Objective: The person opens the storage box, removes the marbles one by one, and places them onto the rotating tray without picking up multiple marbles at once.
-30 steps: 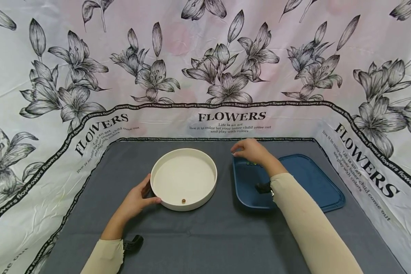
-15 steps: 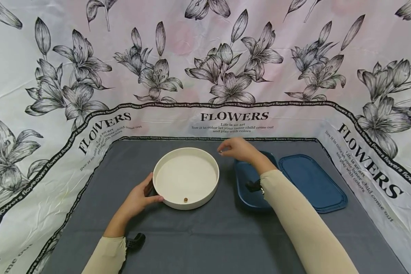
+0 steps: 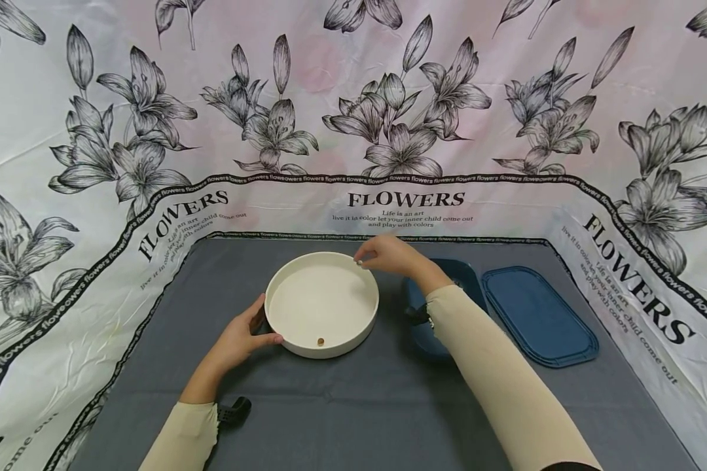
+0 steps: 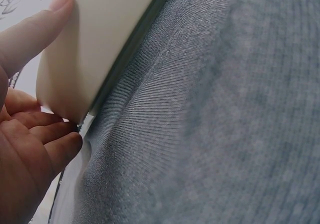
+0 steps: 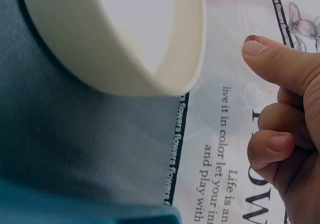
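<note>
A round cream dish (image 3: pixel 322 304) with a low upright wall stands on the grey cloth. One small brown bead-like piece (image 3: pixel 321 341) lies inside, near its front wall. My left hand (image 3: pixel 238 341) holds the dish at its left side, with the thumb (image 4: pixel 37 31) on the outer wall and the fingers at the lower edge. At the dish's right back rim, my right hand (image 3: pixel 391 255) pinches a tiny bead-like piece (image 3: pixel 359 263) between thumb and forefinger. The right wrist view shows those fingertips beside the dish, the piece mostly hidden.
A blue box (image 3: pixel 474 288) stands right of the dish, partly hidden beneath the right forearm. Its blue lid (image 3: pixel 539 317) lies flat beside it. A floral cloth wall (image 3: pixel 400 209) rises behind the grey cloth (image 3: pixel 342 418).
My right hand has moved left from over the blue box to the dish's rim, still pinching the tiny piece. The left hand stays on the dish.
</note>
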The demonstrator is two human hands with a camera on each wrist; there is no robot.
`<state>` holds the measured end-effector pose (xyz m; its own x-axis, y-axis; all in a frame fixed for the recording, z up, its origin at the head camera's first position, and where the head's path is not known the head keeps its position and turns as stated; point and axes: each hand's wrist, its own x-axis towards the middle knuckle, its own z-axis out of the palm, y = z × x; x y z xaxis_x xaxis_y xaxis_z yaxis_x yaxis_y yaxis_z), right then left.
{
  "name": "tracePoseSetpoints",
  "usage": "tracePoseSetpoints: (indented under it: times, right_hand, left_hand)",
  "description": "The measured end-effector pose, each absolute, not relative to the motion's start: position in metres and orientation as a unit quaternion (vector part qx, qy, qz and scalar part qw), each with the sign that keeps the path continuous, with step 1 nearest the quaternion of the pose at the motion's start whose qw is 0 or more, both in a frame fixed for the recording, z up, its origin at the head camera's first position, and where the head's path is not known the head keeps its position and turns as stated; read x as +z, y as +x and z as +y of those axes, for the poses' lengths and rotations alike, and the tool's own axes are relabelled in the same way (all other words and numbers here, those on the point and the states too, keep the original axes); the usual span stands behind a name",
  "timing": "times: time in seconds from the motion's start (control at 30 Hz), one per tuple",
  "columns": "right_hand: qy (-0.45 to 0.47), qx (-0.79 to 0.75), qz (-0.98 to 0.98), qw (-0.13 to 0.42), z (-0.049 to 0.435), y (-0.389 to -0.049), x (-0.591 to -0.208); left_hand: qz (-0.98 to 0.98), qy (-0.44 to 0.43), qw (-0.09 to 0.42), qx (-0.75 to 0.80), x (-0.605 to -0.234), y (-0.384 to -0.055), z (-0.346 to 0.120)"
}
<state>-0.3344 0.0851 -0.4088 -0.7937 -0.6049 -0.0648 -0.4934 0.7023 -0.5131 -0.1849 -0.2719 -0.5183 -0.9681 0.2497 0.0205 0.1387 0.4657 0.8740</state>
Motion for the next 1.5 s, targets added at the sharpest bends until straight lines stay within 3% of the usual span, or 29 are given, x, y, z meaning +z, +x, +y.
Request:
tracePoseSetpoints:
  times: [0.83,1.5]
  right_hand:
    - [-0.348,-0.253,0.887,0.17,0.006,-0.35,-0.442]
    - [-0.366,-0.22,0.886,0.182,-0.008,-0.351,-0.469]
  left_hand:
    - [0.86,0.103,0.057,0.497,-0.517,-0.183,-0.274]
    - [0.852,0.109,0.054,0.51,-0.518,-0.186,-0.27]
